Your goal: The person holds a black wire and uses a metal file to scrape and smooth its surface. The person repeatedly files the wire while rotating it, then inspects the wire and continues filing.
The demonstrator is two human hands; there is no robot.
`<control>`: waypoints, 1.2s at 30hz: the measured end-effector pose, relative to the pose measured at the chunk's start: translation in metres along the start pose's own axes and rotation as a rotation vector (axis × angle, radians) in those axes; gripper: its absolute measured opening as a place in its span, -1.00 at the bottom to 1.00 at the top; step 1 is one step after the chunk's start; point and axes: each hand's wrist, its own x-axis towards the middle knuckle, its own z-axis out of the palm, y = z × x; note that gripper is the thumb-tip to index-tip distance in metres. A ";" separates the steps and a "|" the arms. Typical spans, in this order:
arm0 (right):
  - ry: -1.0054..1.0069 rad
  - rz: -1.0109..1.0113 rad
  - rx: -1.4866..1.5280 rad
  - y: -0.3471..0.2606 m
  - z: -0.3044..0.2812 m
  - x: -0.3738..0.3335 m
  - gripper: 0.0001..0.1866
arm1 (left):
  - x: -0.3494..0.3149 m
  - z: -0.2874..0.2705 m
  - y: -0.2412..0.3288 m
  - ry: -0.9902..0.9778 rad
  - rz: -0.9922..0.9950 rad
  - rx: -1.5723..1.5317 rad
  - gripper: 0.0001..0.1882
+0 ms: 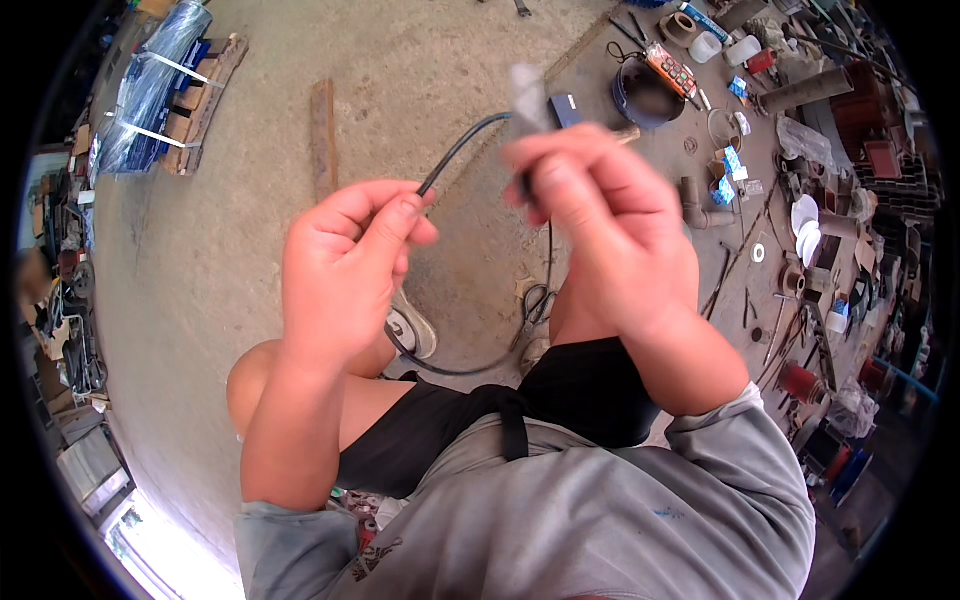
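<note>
A black cable is pinched between the thumb and fingers of my left hand. From there it arcs up and right toward my right hand, where its end is lost behind blur. My right hand is closed around something with a flat grey, blade-like part sticking up past the fingers. Motion smears it, so its exact kind is unclear. More of the cable loops low between my legs. Scissors with dark handles lie on the floor by my right foot.
A dark round tub and an orange remote control are at the upper right. Pipes, tools and scraps cover the right side. A rusty flat bar lies ahead. Wrapped blue goods rest on a wooden pallet at far left.
</note>
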 end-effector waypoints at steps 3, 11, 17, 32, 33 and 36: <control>-0.023 0.148 0.119 0.013 0.012 -0.009 -0.76 | -0.004 0.005 -0.001 -0.016 -0.024 -0.073 -0.77; -0.061 0.247 0.065 0.015 0.012 -0.008 -0.70 | -0.014 0.003 -0.007 -0.047 -0.013 -0.136 -0.74; -0.043 0.219 -0.001 0.015 0.013 -0.010 -0.72 | -0.016 0.003 -0.007 -0.057 0.026 -0.136 -0.74; -0.118 0.179 -0.015 0.015 0.014 -0.014 -0.71 | -0.022 0.006 -0.010 -0.052 0.082 -0.114 -0.75; -0.128 0.178 -0.015 0.015 0.015 -0.015 -0.71 | -0.021 0.008 -0.010 -0.048 0.087 -0.110 -0.75; -0.055 0.205 0.086 0.013 0.016 -0.014 -0.69 | -0.021 0.007 -0.007 -0.071 0.061 -0.140 -0.75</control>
